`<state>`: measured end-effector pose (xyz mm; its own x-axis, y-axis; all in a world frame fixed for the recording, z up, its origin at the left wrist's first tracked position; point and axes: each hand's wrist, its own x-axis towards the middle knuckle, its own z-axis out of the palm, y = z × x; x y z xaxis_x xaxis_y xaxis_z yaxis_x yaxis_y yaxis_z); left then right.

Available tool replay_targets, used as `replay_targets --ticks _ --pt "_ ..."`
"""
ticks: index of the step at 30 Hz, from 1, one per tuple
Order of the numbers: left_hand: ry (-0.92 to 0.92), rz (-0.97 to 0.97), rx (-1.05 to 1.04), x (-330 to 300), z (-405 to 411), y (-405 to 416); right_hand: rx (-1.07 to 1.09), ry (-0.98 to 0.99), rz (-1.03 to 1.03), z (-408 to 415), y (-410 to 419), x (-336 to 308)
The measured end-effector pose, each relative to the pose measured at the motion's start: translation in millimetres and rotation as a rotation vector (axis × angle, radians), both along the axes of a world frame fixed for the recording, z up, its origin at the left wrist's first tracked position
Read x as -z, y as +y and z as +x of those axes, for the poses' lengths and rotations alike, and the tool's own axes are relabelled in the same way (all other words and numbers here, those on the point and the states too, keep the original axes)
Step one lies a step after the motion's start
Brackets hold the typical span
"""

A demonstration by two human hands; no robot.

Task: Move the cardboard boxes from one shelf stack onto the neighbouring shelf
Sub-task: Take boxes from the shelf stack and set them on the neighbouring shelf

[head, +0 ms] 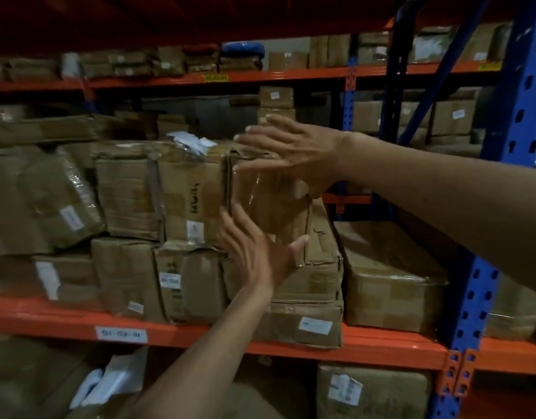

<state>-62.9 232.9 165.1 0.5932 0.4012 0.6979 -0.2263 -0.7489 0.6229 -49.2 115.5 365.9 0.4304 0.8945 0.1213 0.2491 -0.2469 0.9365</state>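
A taped cardboard box (269, 201) sits on top of a stack of worn boxes on the middle shelf, its shiny end turned toward me. My left hand (254, 252) is spread flat against its lower front, fingers apart. My right hand (291, 152) reaches in from the right, fingers apart, over the box's top right corner. Neither hand has closed around the box. Beside it on the left stands a taller box with black writing (191, 195). Below lies a flattened box with a white label (309, 313).
An orange shelf beam (381, 346) runs along the front, with a white location label (121, 334). A blue upright post (478, 297) divides this bay from the one on the right. A wrapped box (390, 276) lies at the right end. More boxes fill the shelves above, below and behind.
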Motion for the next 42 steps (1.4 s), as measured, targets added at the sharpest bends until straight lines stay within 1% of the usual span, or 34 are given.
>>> replay_targets --ticks 1,2,4,5,7,10,14,16,19,21,23,27,30,33,36,39,40,42 --pt "0.112 -0.084 0.030 0.1 -2.8 4.1 0.089 -0.044 -0.066 -1.8 12.6 -0.1" --pt "0.192 -0.093 0.050 1.4 -5.0 7.0 0.173 -0.077 -0.116 -3.6 24.3 1.6" --pt "0.254 0.000 0.046 5.3 -7.5 9.0 0.315 -0.134 -0.210 -7.3 45.5 6.8" --pt "0.260 0.021 0.041 5.9 -7.4 8.9 0.368 -0.153 -0.256 -8.6 55.1 9.0" --pt "0.262 0.002 0.034 4.5 -5.2 6.7 0.434 -0.145 -0.316 -9.8 68.5 11.9" --pt "0.269 0.009 0.005 3.0 -1.3 2.7 0.486 -0.110 -0.319 -12.8 75.1 11.2" --pt "0.190 0.085 -0.020 8.4 2.9 0.3 0.534 -0.182 -0.361 -17.3 70.5 18.5" --pt "0.175 0.137 -0.014 5.1 3.9 -2.0 0.520 -0.200 -0.343 -20.2 59.6 17.6" --pt "0.158 0.292 0.029 -6.3 5.2 -5.1 0.466 -0.133 -0.209 -21.9 26.0 10.1" --pt "0.117 0.434 0.070 -14.5 9.1 -6.9 0.481 -0.077 -0.090 -22.1 -5.0 10.0" --pt "0.064 0.596 0.111 -25.4 14.4 -12.4 0.512 -0.076 0.039 -24.1 -36.9 18.1" --pt "0.005 0.898 0.172 -45.9 24.7 -45.5 0.597 -0.077 0.323 -28.5 -107.4 59.0" --pt "-0.051 1.124 0.171 -44.0 29.8 -80.9 0.642 -0.049 0.519 -27.8 -158.4 96.0" --pt "-0.086 1.260 0.181 -48.8 43.1 -105.6 0.690 -0.019 0.646 -22.1 -191.0 122.6" --pt "-0.036 1.345 0.175 -49.0 57.0 -134.8 0.687 0.043 0.748 -11.5 -219.0 137.7" --pt "0.064 1.336 0.173 -18.7 70.4 -156.0 0.677 0.102 0.707 8.8 -243.2 165.1" --pt "0.068 1.355 0.169 -6.9 75.3 -158.9 0.674 0.117 0.703 15.8 -247.3 178.5" --pt "0.049 1.398 0.165 11.6 84.5 -157.9 0.638 0.153 0.762 28.0 -251.0 205.3"
